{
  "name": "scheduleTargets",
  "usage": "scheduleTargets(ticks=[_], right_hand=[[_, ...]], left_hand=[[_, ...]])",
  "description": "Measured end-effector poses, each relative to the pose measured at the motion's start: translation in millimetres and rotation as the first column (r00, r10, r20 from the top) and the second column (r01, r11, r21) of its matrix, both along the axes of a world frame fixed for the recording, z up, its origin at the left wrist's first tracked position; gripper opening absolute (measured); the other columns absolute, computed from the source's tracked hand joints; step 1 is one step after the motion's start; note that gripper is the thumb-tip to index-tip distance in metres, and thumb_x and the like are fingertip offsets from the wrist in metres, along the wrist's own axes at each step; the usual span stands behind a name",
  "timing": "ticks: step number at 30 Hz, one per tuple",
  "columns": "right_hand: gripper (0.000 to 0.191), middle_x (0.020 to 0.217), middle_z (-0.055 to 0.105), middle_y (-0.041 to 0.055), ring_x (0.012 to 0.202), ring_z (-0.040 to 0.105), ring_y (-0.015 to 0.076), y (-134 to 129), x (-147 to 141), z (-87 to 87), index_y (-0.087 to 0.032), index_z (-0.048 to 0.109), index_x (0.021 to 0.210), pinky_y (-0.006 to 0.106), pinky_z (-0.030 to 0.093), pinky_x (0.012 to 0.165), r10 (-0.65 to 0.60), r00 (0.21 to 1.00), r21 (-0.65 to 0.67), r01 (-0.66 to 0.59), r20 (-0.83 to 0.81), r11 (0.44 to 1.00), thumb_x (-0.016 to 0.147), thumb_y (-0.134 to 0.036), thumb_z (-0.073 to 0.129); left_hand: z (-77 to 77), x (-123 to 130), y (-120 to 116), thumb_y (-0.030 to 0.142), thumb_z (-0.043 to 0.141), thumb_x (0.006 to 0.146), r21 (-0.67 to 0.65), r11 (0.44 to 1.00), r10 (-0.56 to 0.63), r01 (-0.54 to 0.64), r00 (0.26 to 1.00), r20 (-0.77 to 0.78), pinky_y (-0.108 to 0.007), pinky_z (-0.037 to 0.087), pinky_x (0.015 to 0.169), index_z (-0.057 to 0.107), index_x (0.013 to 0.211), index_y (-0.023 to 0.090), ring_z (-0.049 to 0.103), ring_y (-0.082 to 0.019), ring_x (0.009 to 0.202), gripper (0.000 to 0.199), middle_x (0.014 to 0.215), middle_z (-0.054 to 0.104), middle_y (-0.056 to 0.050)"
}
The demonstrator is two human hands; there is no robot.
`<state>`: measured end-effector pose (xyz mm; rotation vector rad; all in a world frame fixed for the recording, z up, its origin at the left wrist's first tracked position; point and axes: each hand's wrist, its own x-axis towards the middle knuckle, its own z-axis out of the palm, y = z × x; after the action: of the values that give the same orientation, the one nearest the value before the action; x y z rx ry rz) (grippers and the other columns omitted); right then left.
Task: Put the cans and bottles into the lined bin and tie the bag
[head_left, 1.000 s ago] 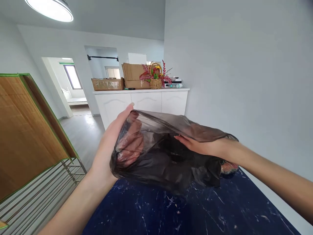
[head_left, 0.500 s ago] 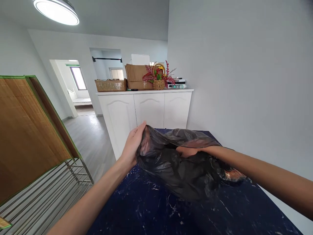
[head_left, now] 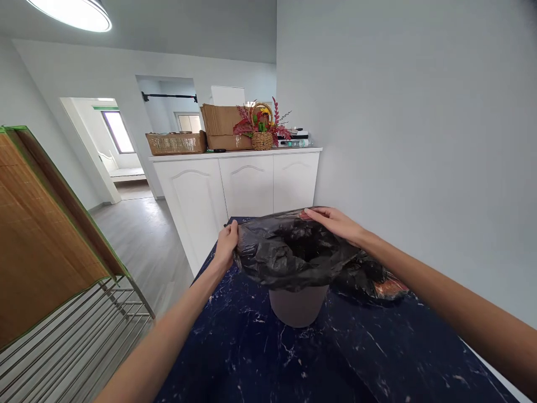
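A black plastic bag [head_left: 268, 257] is spread over the top of a grey bin [head_left: 298, 307], its mouth open toward me and sagging inside. The bin stands upright on a dark blue marbled table [head_left: 260, 347], its lower wall showing below the bag. My left hand [head_left: 227, 243] is closed on the bag's left edge. At the far right edge, my right hand [head_left: 335, 222] holds the bag's rim between thumb and fingers. Beside the bin, under my right forearm, lies more black plastic [head_left: 364, 277] with a reddish patch.
A white cabinet [head_left: 251, 182] beyond the table carries cardboard boxes [head_left: 176, 143], a flower basket [head_left: 262, 140] and a plastic bottle [head_left: 298, 144]. To the left stands a metal rack [head_left: 126, 302] with a bamboo mat [head_left: 50, 224]. A grey wall [head_left: 403, 140] rises on the right.
My right hand has come out of the bag's inside up to its far rim. The bag has spread wider and lifted at the front, so the bin below now shows.
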<state>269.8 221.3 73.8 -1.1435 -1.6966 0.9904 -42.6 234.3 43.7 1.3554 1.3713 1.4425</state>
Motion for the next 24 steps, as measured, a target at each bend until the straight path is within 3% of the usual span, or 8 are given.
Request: scheduleTargets(ticks=[4,7,11,13,15,18,21,24], right_hand=[[0.08,0.139,0.075,0.0147,0.13,0.071,0.0368,-8,11,-28.0,-0.024,0.075,0.134,0.055,0.059,0.108,0.017,1.0,-0.158,-0.015,0.01,0.987,0.096,-0.088,0.045],[0.087,0.144,0.073,0.0112,0.131,0.071,0.0336,-26,24,-48.3,-0.031,0.064,0.149,0.053,0.061,0.106,0.058,0.998,-0.184,-0.058,-0.005,0.981,0.096,-0.09,0.031],[0.106,0.162,0.058,0.0131,0.145,0.06,0.0325,-56,39,-67.9,-0.032,0.032,0.17,0.049,0.053,0.116,0.156,0.988,-0.137,-0.156,-0.01,0.978,0.086,-0.092,0.056],[0.121,0.166,0.052,0.0163,0.15,0.054,0.0341,-69,41,-73.3,-0.028,0.021,0.174,0.05,0.051,0.118,0.172,0.985,-0.137,-0.17,0.004,0.976,0.08,-0.09,0.067],[0.125,0.169,0.047,0.0173,0.152,0.051,0.0352,-79,41,-78.6,-0.027,0.016,0.175,0.051,0.05,0.119,0.182,0.982,-0.167,-0.172,0.047,0.971,0.08,-0.084,0.074],[0.115,0.172,0.043,0.0147,0.152,0.051,0.0366,-86,40,-91.4,-0.03,0.02,0.174,0.051,0.054,0.116,0.195,0.968,-0.216,-0.159,0.158,0.963,0.084,-0.073,0.078],[0.087,0.163,0.055,0.0133,0.146,0.057,0.0411,-91,43,-106.8,-0.029,0.047,0.162,0.052,0.057,0.112,0.21,0.91,-0.194,-0.147,0.358,0.97,0.089,-0.064,0.076],[0.061,0.144,0.07,0.019,0.129,0.068,0.0468,-101,46,-115.1,-0.023,0.061,0.148,0.057,0.062,0.098,-0.011,0.787,-0.02,0.029,0.617,0.999,0.095,-0.052,0.068]], left_hand=[[-27.6,-2,4,0.042,0.071,0.103,-0.116,0.989,-0.11,0.089,0.976,-0.189,-0.046,0.063,0.093,0.068,0.13,0.015,0.072,-0.029,0.111,0.038,0.13,0.07,-0.008],[-40.9,-12,-1,0.043,0.072,0.102,-0.155,0.977,-0.187,0.148,0.942,-0.278,-0.049,0.062,0.096,0.069,0.131,0.015,0.071,-0.031,0.114,0.04,0.132,0.07,-0.01],[-42.1,-22,-12,0.064,0.057,0.104,-0.082,0.973,-0.233,0.218,0.914,-0.332,-0.05,0.052,0.112,0.07,0.126,0.019,0.063,-0.039,0.134,0.053,0.137,0.071,-0.013],[-39.0,-20,-21,0.072,0.04,0.107,-0.009,0.957,-0.278,0.291,0.901,-0.333,-0.046,0.043,0.123,0.063,0.141,0.026,0.051,-0.035,0.15,0.062,0.156,0.061,-0.01],[-37.1,-13,-31,0.076,0.038,0.105,0.048,0.901,-0.392,0.431,0.857,-0.335,-0.046,0.037,0.129,0.045,0.159,0.031,0.041,-0.032,0.159,0.071,0.171,0.046,-0.009],[-39.6,0,-45,0.077,0.065,0.093,0.022,0.797,-0.559,0.603,0.752,-0.348,-0.054,0.037,0.129,0.008,0.174,0.03,0.036,-0.038,0.161,0.109,0.179,0.028,-0.017],[-48.3,11,-54,0.071,0.081,0.083,-0.082,0.783,-0.603,0.617,0.719,-0.346,-0.06,0.042,0.126,-0.016,0.173,0.032,0.037,-0.044,0.16,0.137,0.18,0.019,-0.021],[-60.7,13,-59,0.068,0.087,0.078,-0.129,0.788,-0.603,0.602,0.713,-0.357,-0.06,0.042,0.127,-0.021,0.172,0.032,0.032,-0.046,0.162,0.148,0.181,0.014,-0.022]])
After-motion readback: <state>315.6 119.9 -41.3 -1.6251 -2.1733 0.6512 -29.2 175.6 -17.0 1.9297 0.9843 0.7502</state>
